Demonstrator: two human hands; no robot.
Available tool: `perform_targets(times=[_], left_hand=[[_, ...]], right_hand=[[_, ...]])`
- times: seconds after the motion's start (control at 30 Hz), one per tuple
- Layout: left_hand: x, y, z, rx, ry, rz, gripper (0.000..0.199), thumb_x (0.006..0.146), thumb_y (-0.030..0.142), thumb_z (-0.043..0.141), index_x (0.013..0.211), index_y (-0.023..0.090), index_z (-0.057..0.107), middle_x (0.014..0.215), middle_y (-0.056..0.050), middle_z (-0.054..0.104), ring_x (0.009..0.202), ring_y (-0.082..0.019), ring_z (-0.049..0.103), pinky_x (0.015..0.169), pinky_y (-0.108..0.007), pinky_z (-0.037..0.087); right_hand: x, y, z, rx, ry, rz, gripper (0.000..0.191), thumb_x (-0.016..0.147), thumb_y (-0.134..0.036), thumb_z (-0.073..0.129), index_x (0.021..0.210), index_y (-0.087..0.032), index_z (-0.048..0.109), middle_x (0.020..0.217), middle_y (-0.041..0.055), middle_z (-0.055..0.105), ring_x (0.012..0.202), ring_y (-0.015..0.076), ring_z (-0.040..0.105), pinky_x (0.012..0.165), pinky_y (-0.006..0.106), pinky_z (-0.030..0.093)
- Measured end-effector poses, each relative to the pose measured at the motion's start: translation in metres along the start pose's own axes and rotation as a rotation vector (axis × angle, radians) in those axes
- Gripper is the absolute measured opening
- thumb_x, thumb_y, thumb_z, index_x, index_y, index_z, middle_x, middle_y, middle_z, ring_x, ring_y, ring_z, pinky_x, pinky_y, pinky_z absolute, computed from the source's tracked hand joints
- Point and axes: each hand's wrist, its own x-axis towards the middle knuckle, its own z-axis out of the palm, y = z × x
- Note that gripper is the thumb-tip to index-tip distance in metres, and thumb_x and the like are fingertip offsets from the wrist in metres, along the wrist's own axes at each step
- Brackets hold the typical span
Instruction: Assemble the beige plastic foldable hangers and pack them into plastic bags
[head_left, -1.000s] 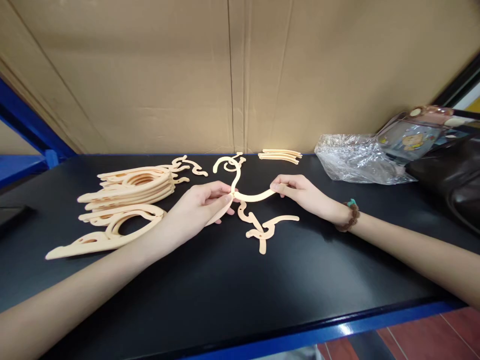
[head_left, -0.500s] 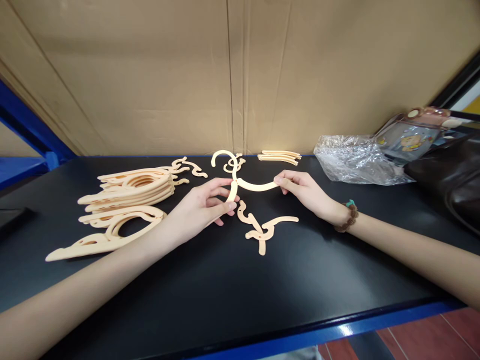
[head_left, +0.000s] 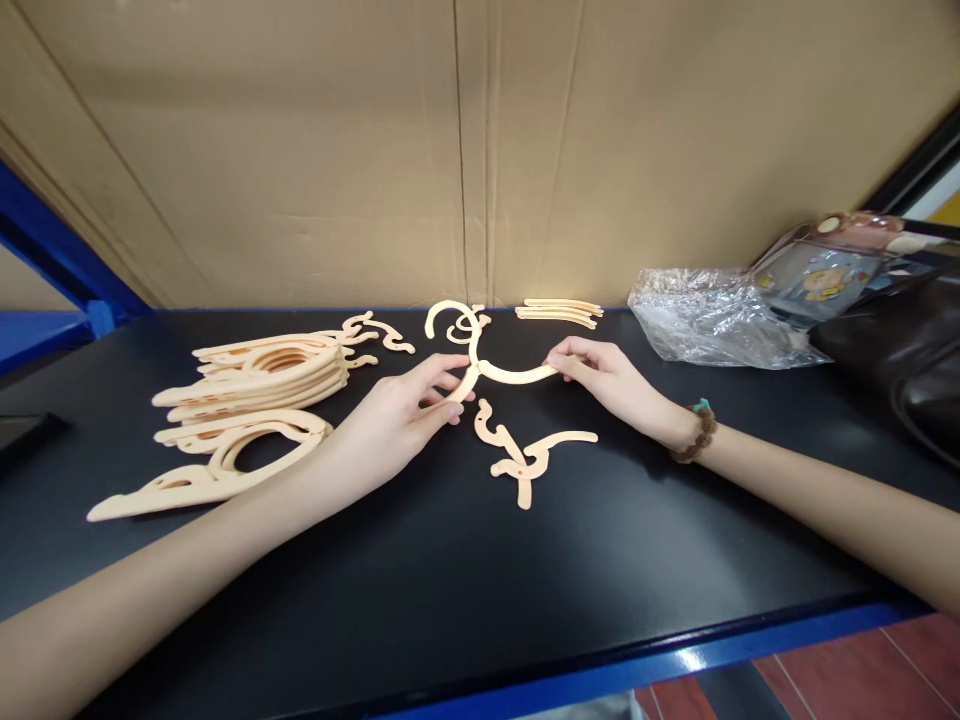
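Note:
Between my hands is a peach-coloured folding hanger [head_left: 517,375], its hook pointing away from me and curling left. My left hand [head_left: 420,400] pinches its left arm close to the joint. The thumb and fingertips of my right hand [head_left: 589,368] grip the end of its right arm. Just nearer to me, several loose curved hanger pieces [head_left: 536,465] lie crossed over one another on the black table [head_left: 600,570]. A stack of hanger parts [head_left: 262,375] lies to the left, partly behind my left forearm.
A few slim hanger strips [head_left: 559,312] lie at the back, with small hooked pieces [head_left: 375,330] left of them. Crumpled clear plastic [head_left: 705,320], a bottle [head_left: 817,285] and a dark bag [head_left: 900,350] stand at the right. Cardboard [head_left: 337,150] walls off the back.
My left hand has tilted the hanger's left arm slightly upward, and the joint with the hook has shifted a little right. My right hand keeps its grip almost unmoved.

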Motion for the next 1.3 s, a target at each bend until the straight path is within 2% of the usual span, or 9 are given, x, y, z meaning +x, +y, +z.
perform_targets(times=[0.17,0.37,0.47,0.6,0.77,0.87,1.0,1.07,1.3], left_hand=[[0.001,0.001,0.004,-0.129,0.032,-0.048,0.035,0.087,0.032,0.053,0.121,0.021,0.050,0.097,-0.003,0.064,0.080,-0.017,0.066,0.060,-0.025,0.053],[-0.003,-0.001,0.013,-0.061,0.076,0.084,0.033,0.092,0.030,0.050,0.125,0.025,0.047,0.109,-0.001,0.061,0.083,-0.012,0.064,0.072,-0.024,0.055],[-0.006,0.003,0.015,0.105,0.107,0.191,0.033,0.093,0.026,0.048,0.126,0.026,0.046,0.122,-0.002,0.055,0.095,-0.014,0.061,0.083,-0.027,0.054],[-0.007,0.009,0.006,0.549,0.281,0.383,0.037,0.093,0.016,0.045,0.130,0.020,0.044,0.131,-0.008,0.050,0.120,-0.022,0.047,0.103,-0.041,0.040],[-0.006,0.013,-0.007,0.801,0.140,0.651,0.029,0.093,0.011,0.043,0.115,0.021,0.058,0.127,-0.004,0.057,0.123,-0.024,0.045,0.104,-0.043,0.035],[-0.006,0.014,-0.007,0.848,0.181,0.695,0.029,0.092,0.013,0.045,0.115,0.021,0.060,0.126,-0.005,0.058,0.124,-0.025,0.045,0.109,-0.046,0.027],[-0.009,0.013,-0.003,0.808,0.135,0.628,0.028,0.094,0.020,0.045,0.118,0.022,0.060,0.108,-0.006,0.062,0.095,-0.021,0.058,0.082,-0.034,0.046],[-0.010,0.011,0.000,0.775,0.048,0.578,0.029,0.095,0.026,0.044,0.119,0.025,0.060,0.102,-0.004,0.060,0.083,-0.017,0.058,0.069,-0.029,0.047],[-0.007,0.002,0.002,0.739,-0.185,0.491,0.039,0.089,0.011,0.037,0.119,0.025,0.057,0.116,-0.004,0.054,0.093,-0.016,0.058,0.077,-0.029,0.049]], right_hand=[[-0.005,-0.010,0.002,-0.203,-0.016,-0.130,0.024,0.094,-0.034,0.048,0.080,-0.018,0.060,0.081,0.0014,0.058,0.074,0.0153,0.051,0.067,0.027,0.037],[-0.014,-0.021,0.007,-0.457,-0.167,-0.395,0.020,0.090,-0.037,0.058,0.095,-0.018,0.057,0.087,0.0030,0.060,0.079,0.0170,0.053,0.077,0.030,0.037],[-0.016,-0.020,0.008,-0.416,-0.172,-0.358,0.016,0.093,-0.034,0.053,0.100,-0.019,0.054,0.088,0.0022,0.060,0.077,0.0163,0.053,0.073,0.027,0.039],[-0.015,-0.016,0.007,-0.223,-0.075,-0.190,0.020,0.094,-0.037,0.048,0.107,-0.021,0.050,0.076,-0.0017,0.055,0.066,0.0140,0.050,0.066,0.026,0.039],[-0.014,-0.015,0.006,-0.122,0.033,-0.082,0.022,0.091,-0.043,0.050,0.101,-0.022,0.050,0.064,-0.0048,0.040,0.060,0.0134,0.041,0.062,0.026,0.038],[-0.011,-0.009,0.005,-0.062,0.084,-0.088,0.019,0.090,-0.039,0.053,0.100,-0.022,0.050,0.070,-0.0031,0.046,0.065,0.0140,0.045,0.066,0.027,0.040],[-0.005,0.000,0.005,0.055,0.165,-0.135,0.015,0.089,-0.032,0.055,0.096,-0.021,0.048,0.094,0.0026,0.053,0.084,0.0166,0.052,0.078,0.030,0.042],[-0.003,0.002,0.005,0.075,0.191,-0.126,0.015,0.089,-0.031,0.054,0.096,-0.021,0.047,0.095,0.0023,0.052,0.085,0.0161,0.051,0.077,0.030,0.042],[-0.004,-0.001,0.004,0.191,0.182,-0.068,0.027,0.087,-0.038,0.058,0.102,-0.023,0.042,0.077,-0.0034,0.044,0.065,0.0121,0.042,0.061,0.026,0.036]])
